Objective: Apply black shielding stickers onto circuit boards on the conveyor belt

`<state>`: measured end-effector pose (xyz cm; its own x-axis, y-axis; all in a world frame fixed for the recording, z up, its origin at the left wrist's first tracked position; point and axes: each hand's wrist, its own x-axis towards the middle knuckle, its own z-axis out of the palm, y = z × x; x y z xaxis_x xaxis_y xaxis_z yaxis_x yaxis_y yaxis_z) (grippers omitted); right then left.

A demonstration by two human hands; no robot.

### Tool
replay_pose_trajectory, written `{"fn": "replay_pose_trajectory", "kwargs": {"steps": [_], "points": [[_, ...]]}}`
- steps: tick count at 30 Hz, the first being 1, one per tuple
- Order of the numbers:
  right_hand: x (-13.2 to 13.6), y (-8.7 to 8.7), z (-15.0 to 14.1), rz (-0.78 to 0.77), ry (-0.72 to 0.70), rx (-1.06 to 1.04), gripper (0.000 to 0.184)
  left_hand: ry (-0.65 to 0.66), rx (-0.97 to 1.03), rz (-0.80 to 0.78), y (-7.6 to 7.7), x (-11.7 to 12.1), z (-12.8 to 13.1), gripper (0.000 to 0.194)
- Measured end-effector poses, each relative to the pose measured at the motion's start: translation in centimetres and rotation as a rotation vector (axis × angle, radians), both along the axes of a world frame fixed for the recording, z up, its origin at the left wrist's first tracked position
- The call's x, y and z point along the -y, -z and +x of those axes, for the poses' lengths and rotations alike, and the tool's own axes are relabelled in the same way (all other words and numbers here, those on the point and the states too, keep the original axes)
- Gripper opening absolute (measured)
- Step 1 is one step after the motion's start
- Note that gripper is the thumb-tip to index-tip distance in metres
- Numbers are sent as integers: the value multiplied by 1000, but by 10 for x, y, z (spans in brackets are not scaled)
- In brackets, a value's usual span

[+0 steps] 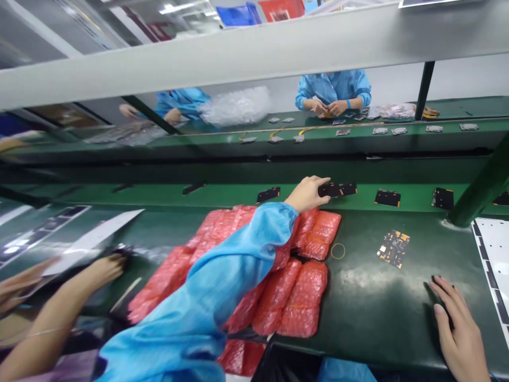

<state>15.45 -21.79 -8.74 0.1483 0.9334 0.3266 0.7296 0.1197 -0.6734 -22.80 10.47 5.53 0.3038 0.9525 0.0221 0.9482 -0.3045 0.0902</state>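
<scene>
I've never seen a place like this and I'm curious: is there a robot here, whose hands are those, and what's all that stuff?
There's no robot, just a person with bare hands. The one picture comes from a camera on their head, looking forward and down. Their left hand, at the end of the blue sleeve, pinches a dark board at the bright green strip. Their right hand is open and empty by the green table. On the table lie shiny red packs, a thin yellow ring and a loose board. More boards lie along the strip. The bare arm at the left belongs to someone else, and other people work across the table.
</scene>
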Motion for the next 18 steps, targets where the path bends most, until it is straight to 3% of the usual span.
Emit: {"fn": "replay_pose_trajectory", "kwargs": {"steps": [5,10,14,16,18], "points": [[-1,-3,-2,13,11,48,38,44,-1,-41,15,-19,25,69],[-3,1,-4,16,-2,50,36,-59,-82,-96,24,-31,14,67],[-9,0,-7,56,-8,9,32,-52,-110,-117,27,-28,10,70],[-9,-8,-11,83,7,-27,30,-15,-97,-91,30,-23,24,69],[-7,-22,-16,112,21,-77,28,56,-61,-55,35,-14,54,66]]}}
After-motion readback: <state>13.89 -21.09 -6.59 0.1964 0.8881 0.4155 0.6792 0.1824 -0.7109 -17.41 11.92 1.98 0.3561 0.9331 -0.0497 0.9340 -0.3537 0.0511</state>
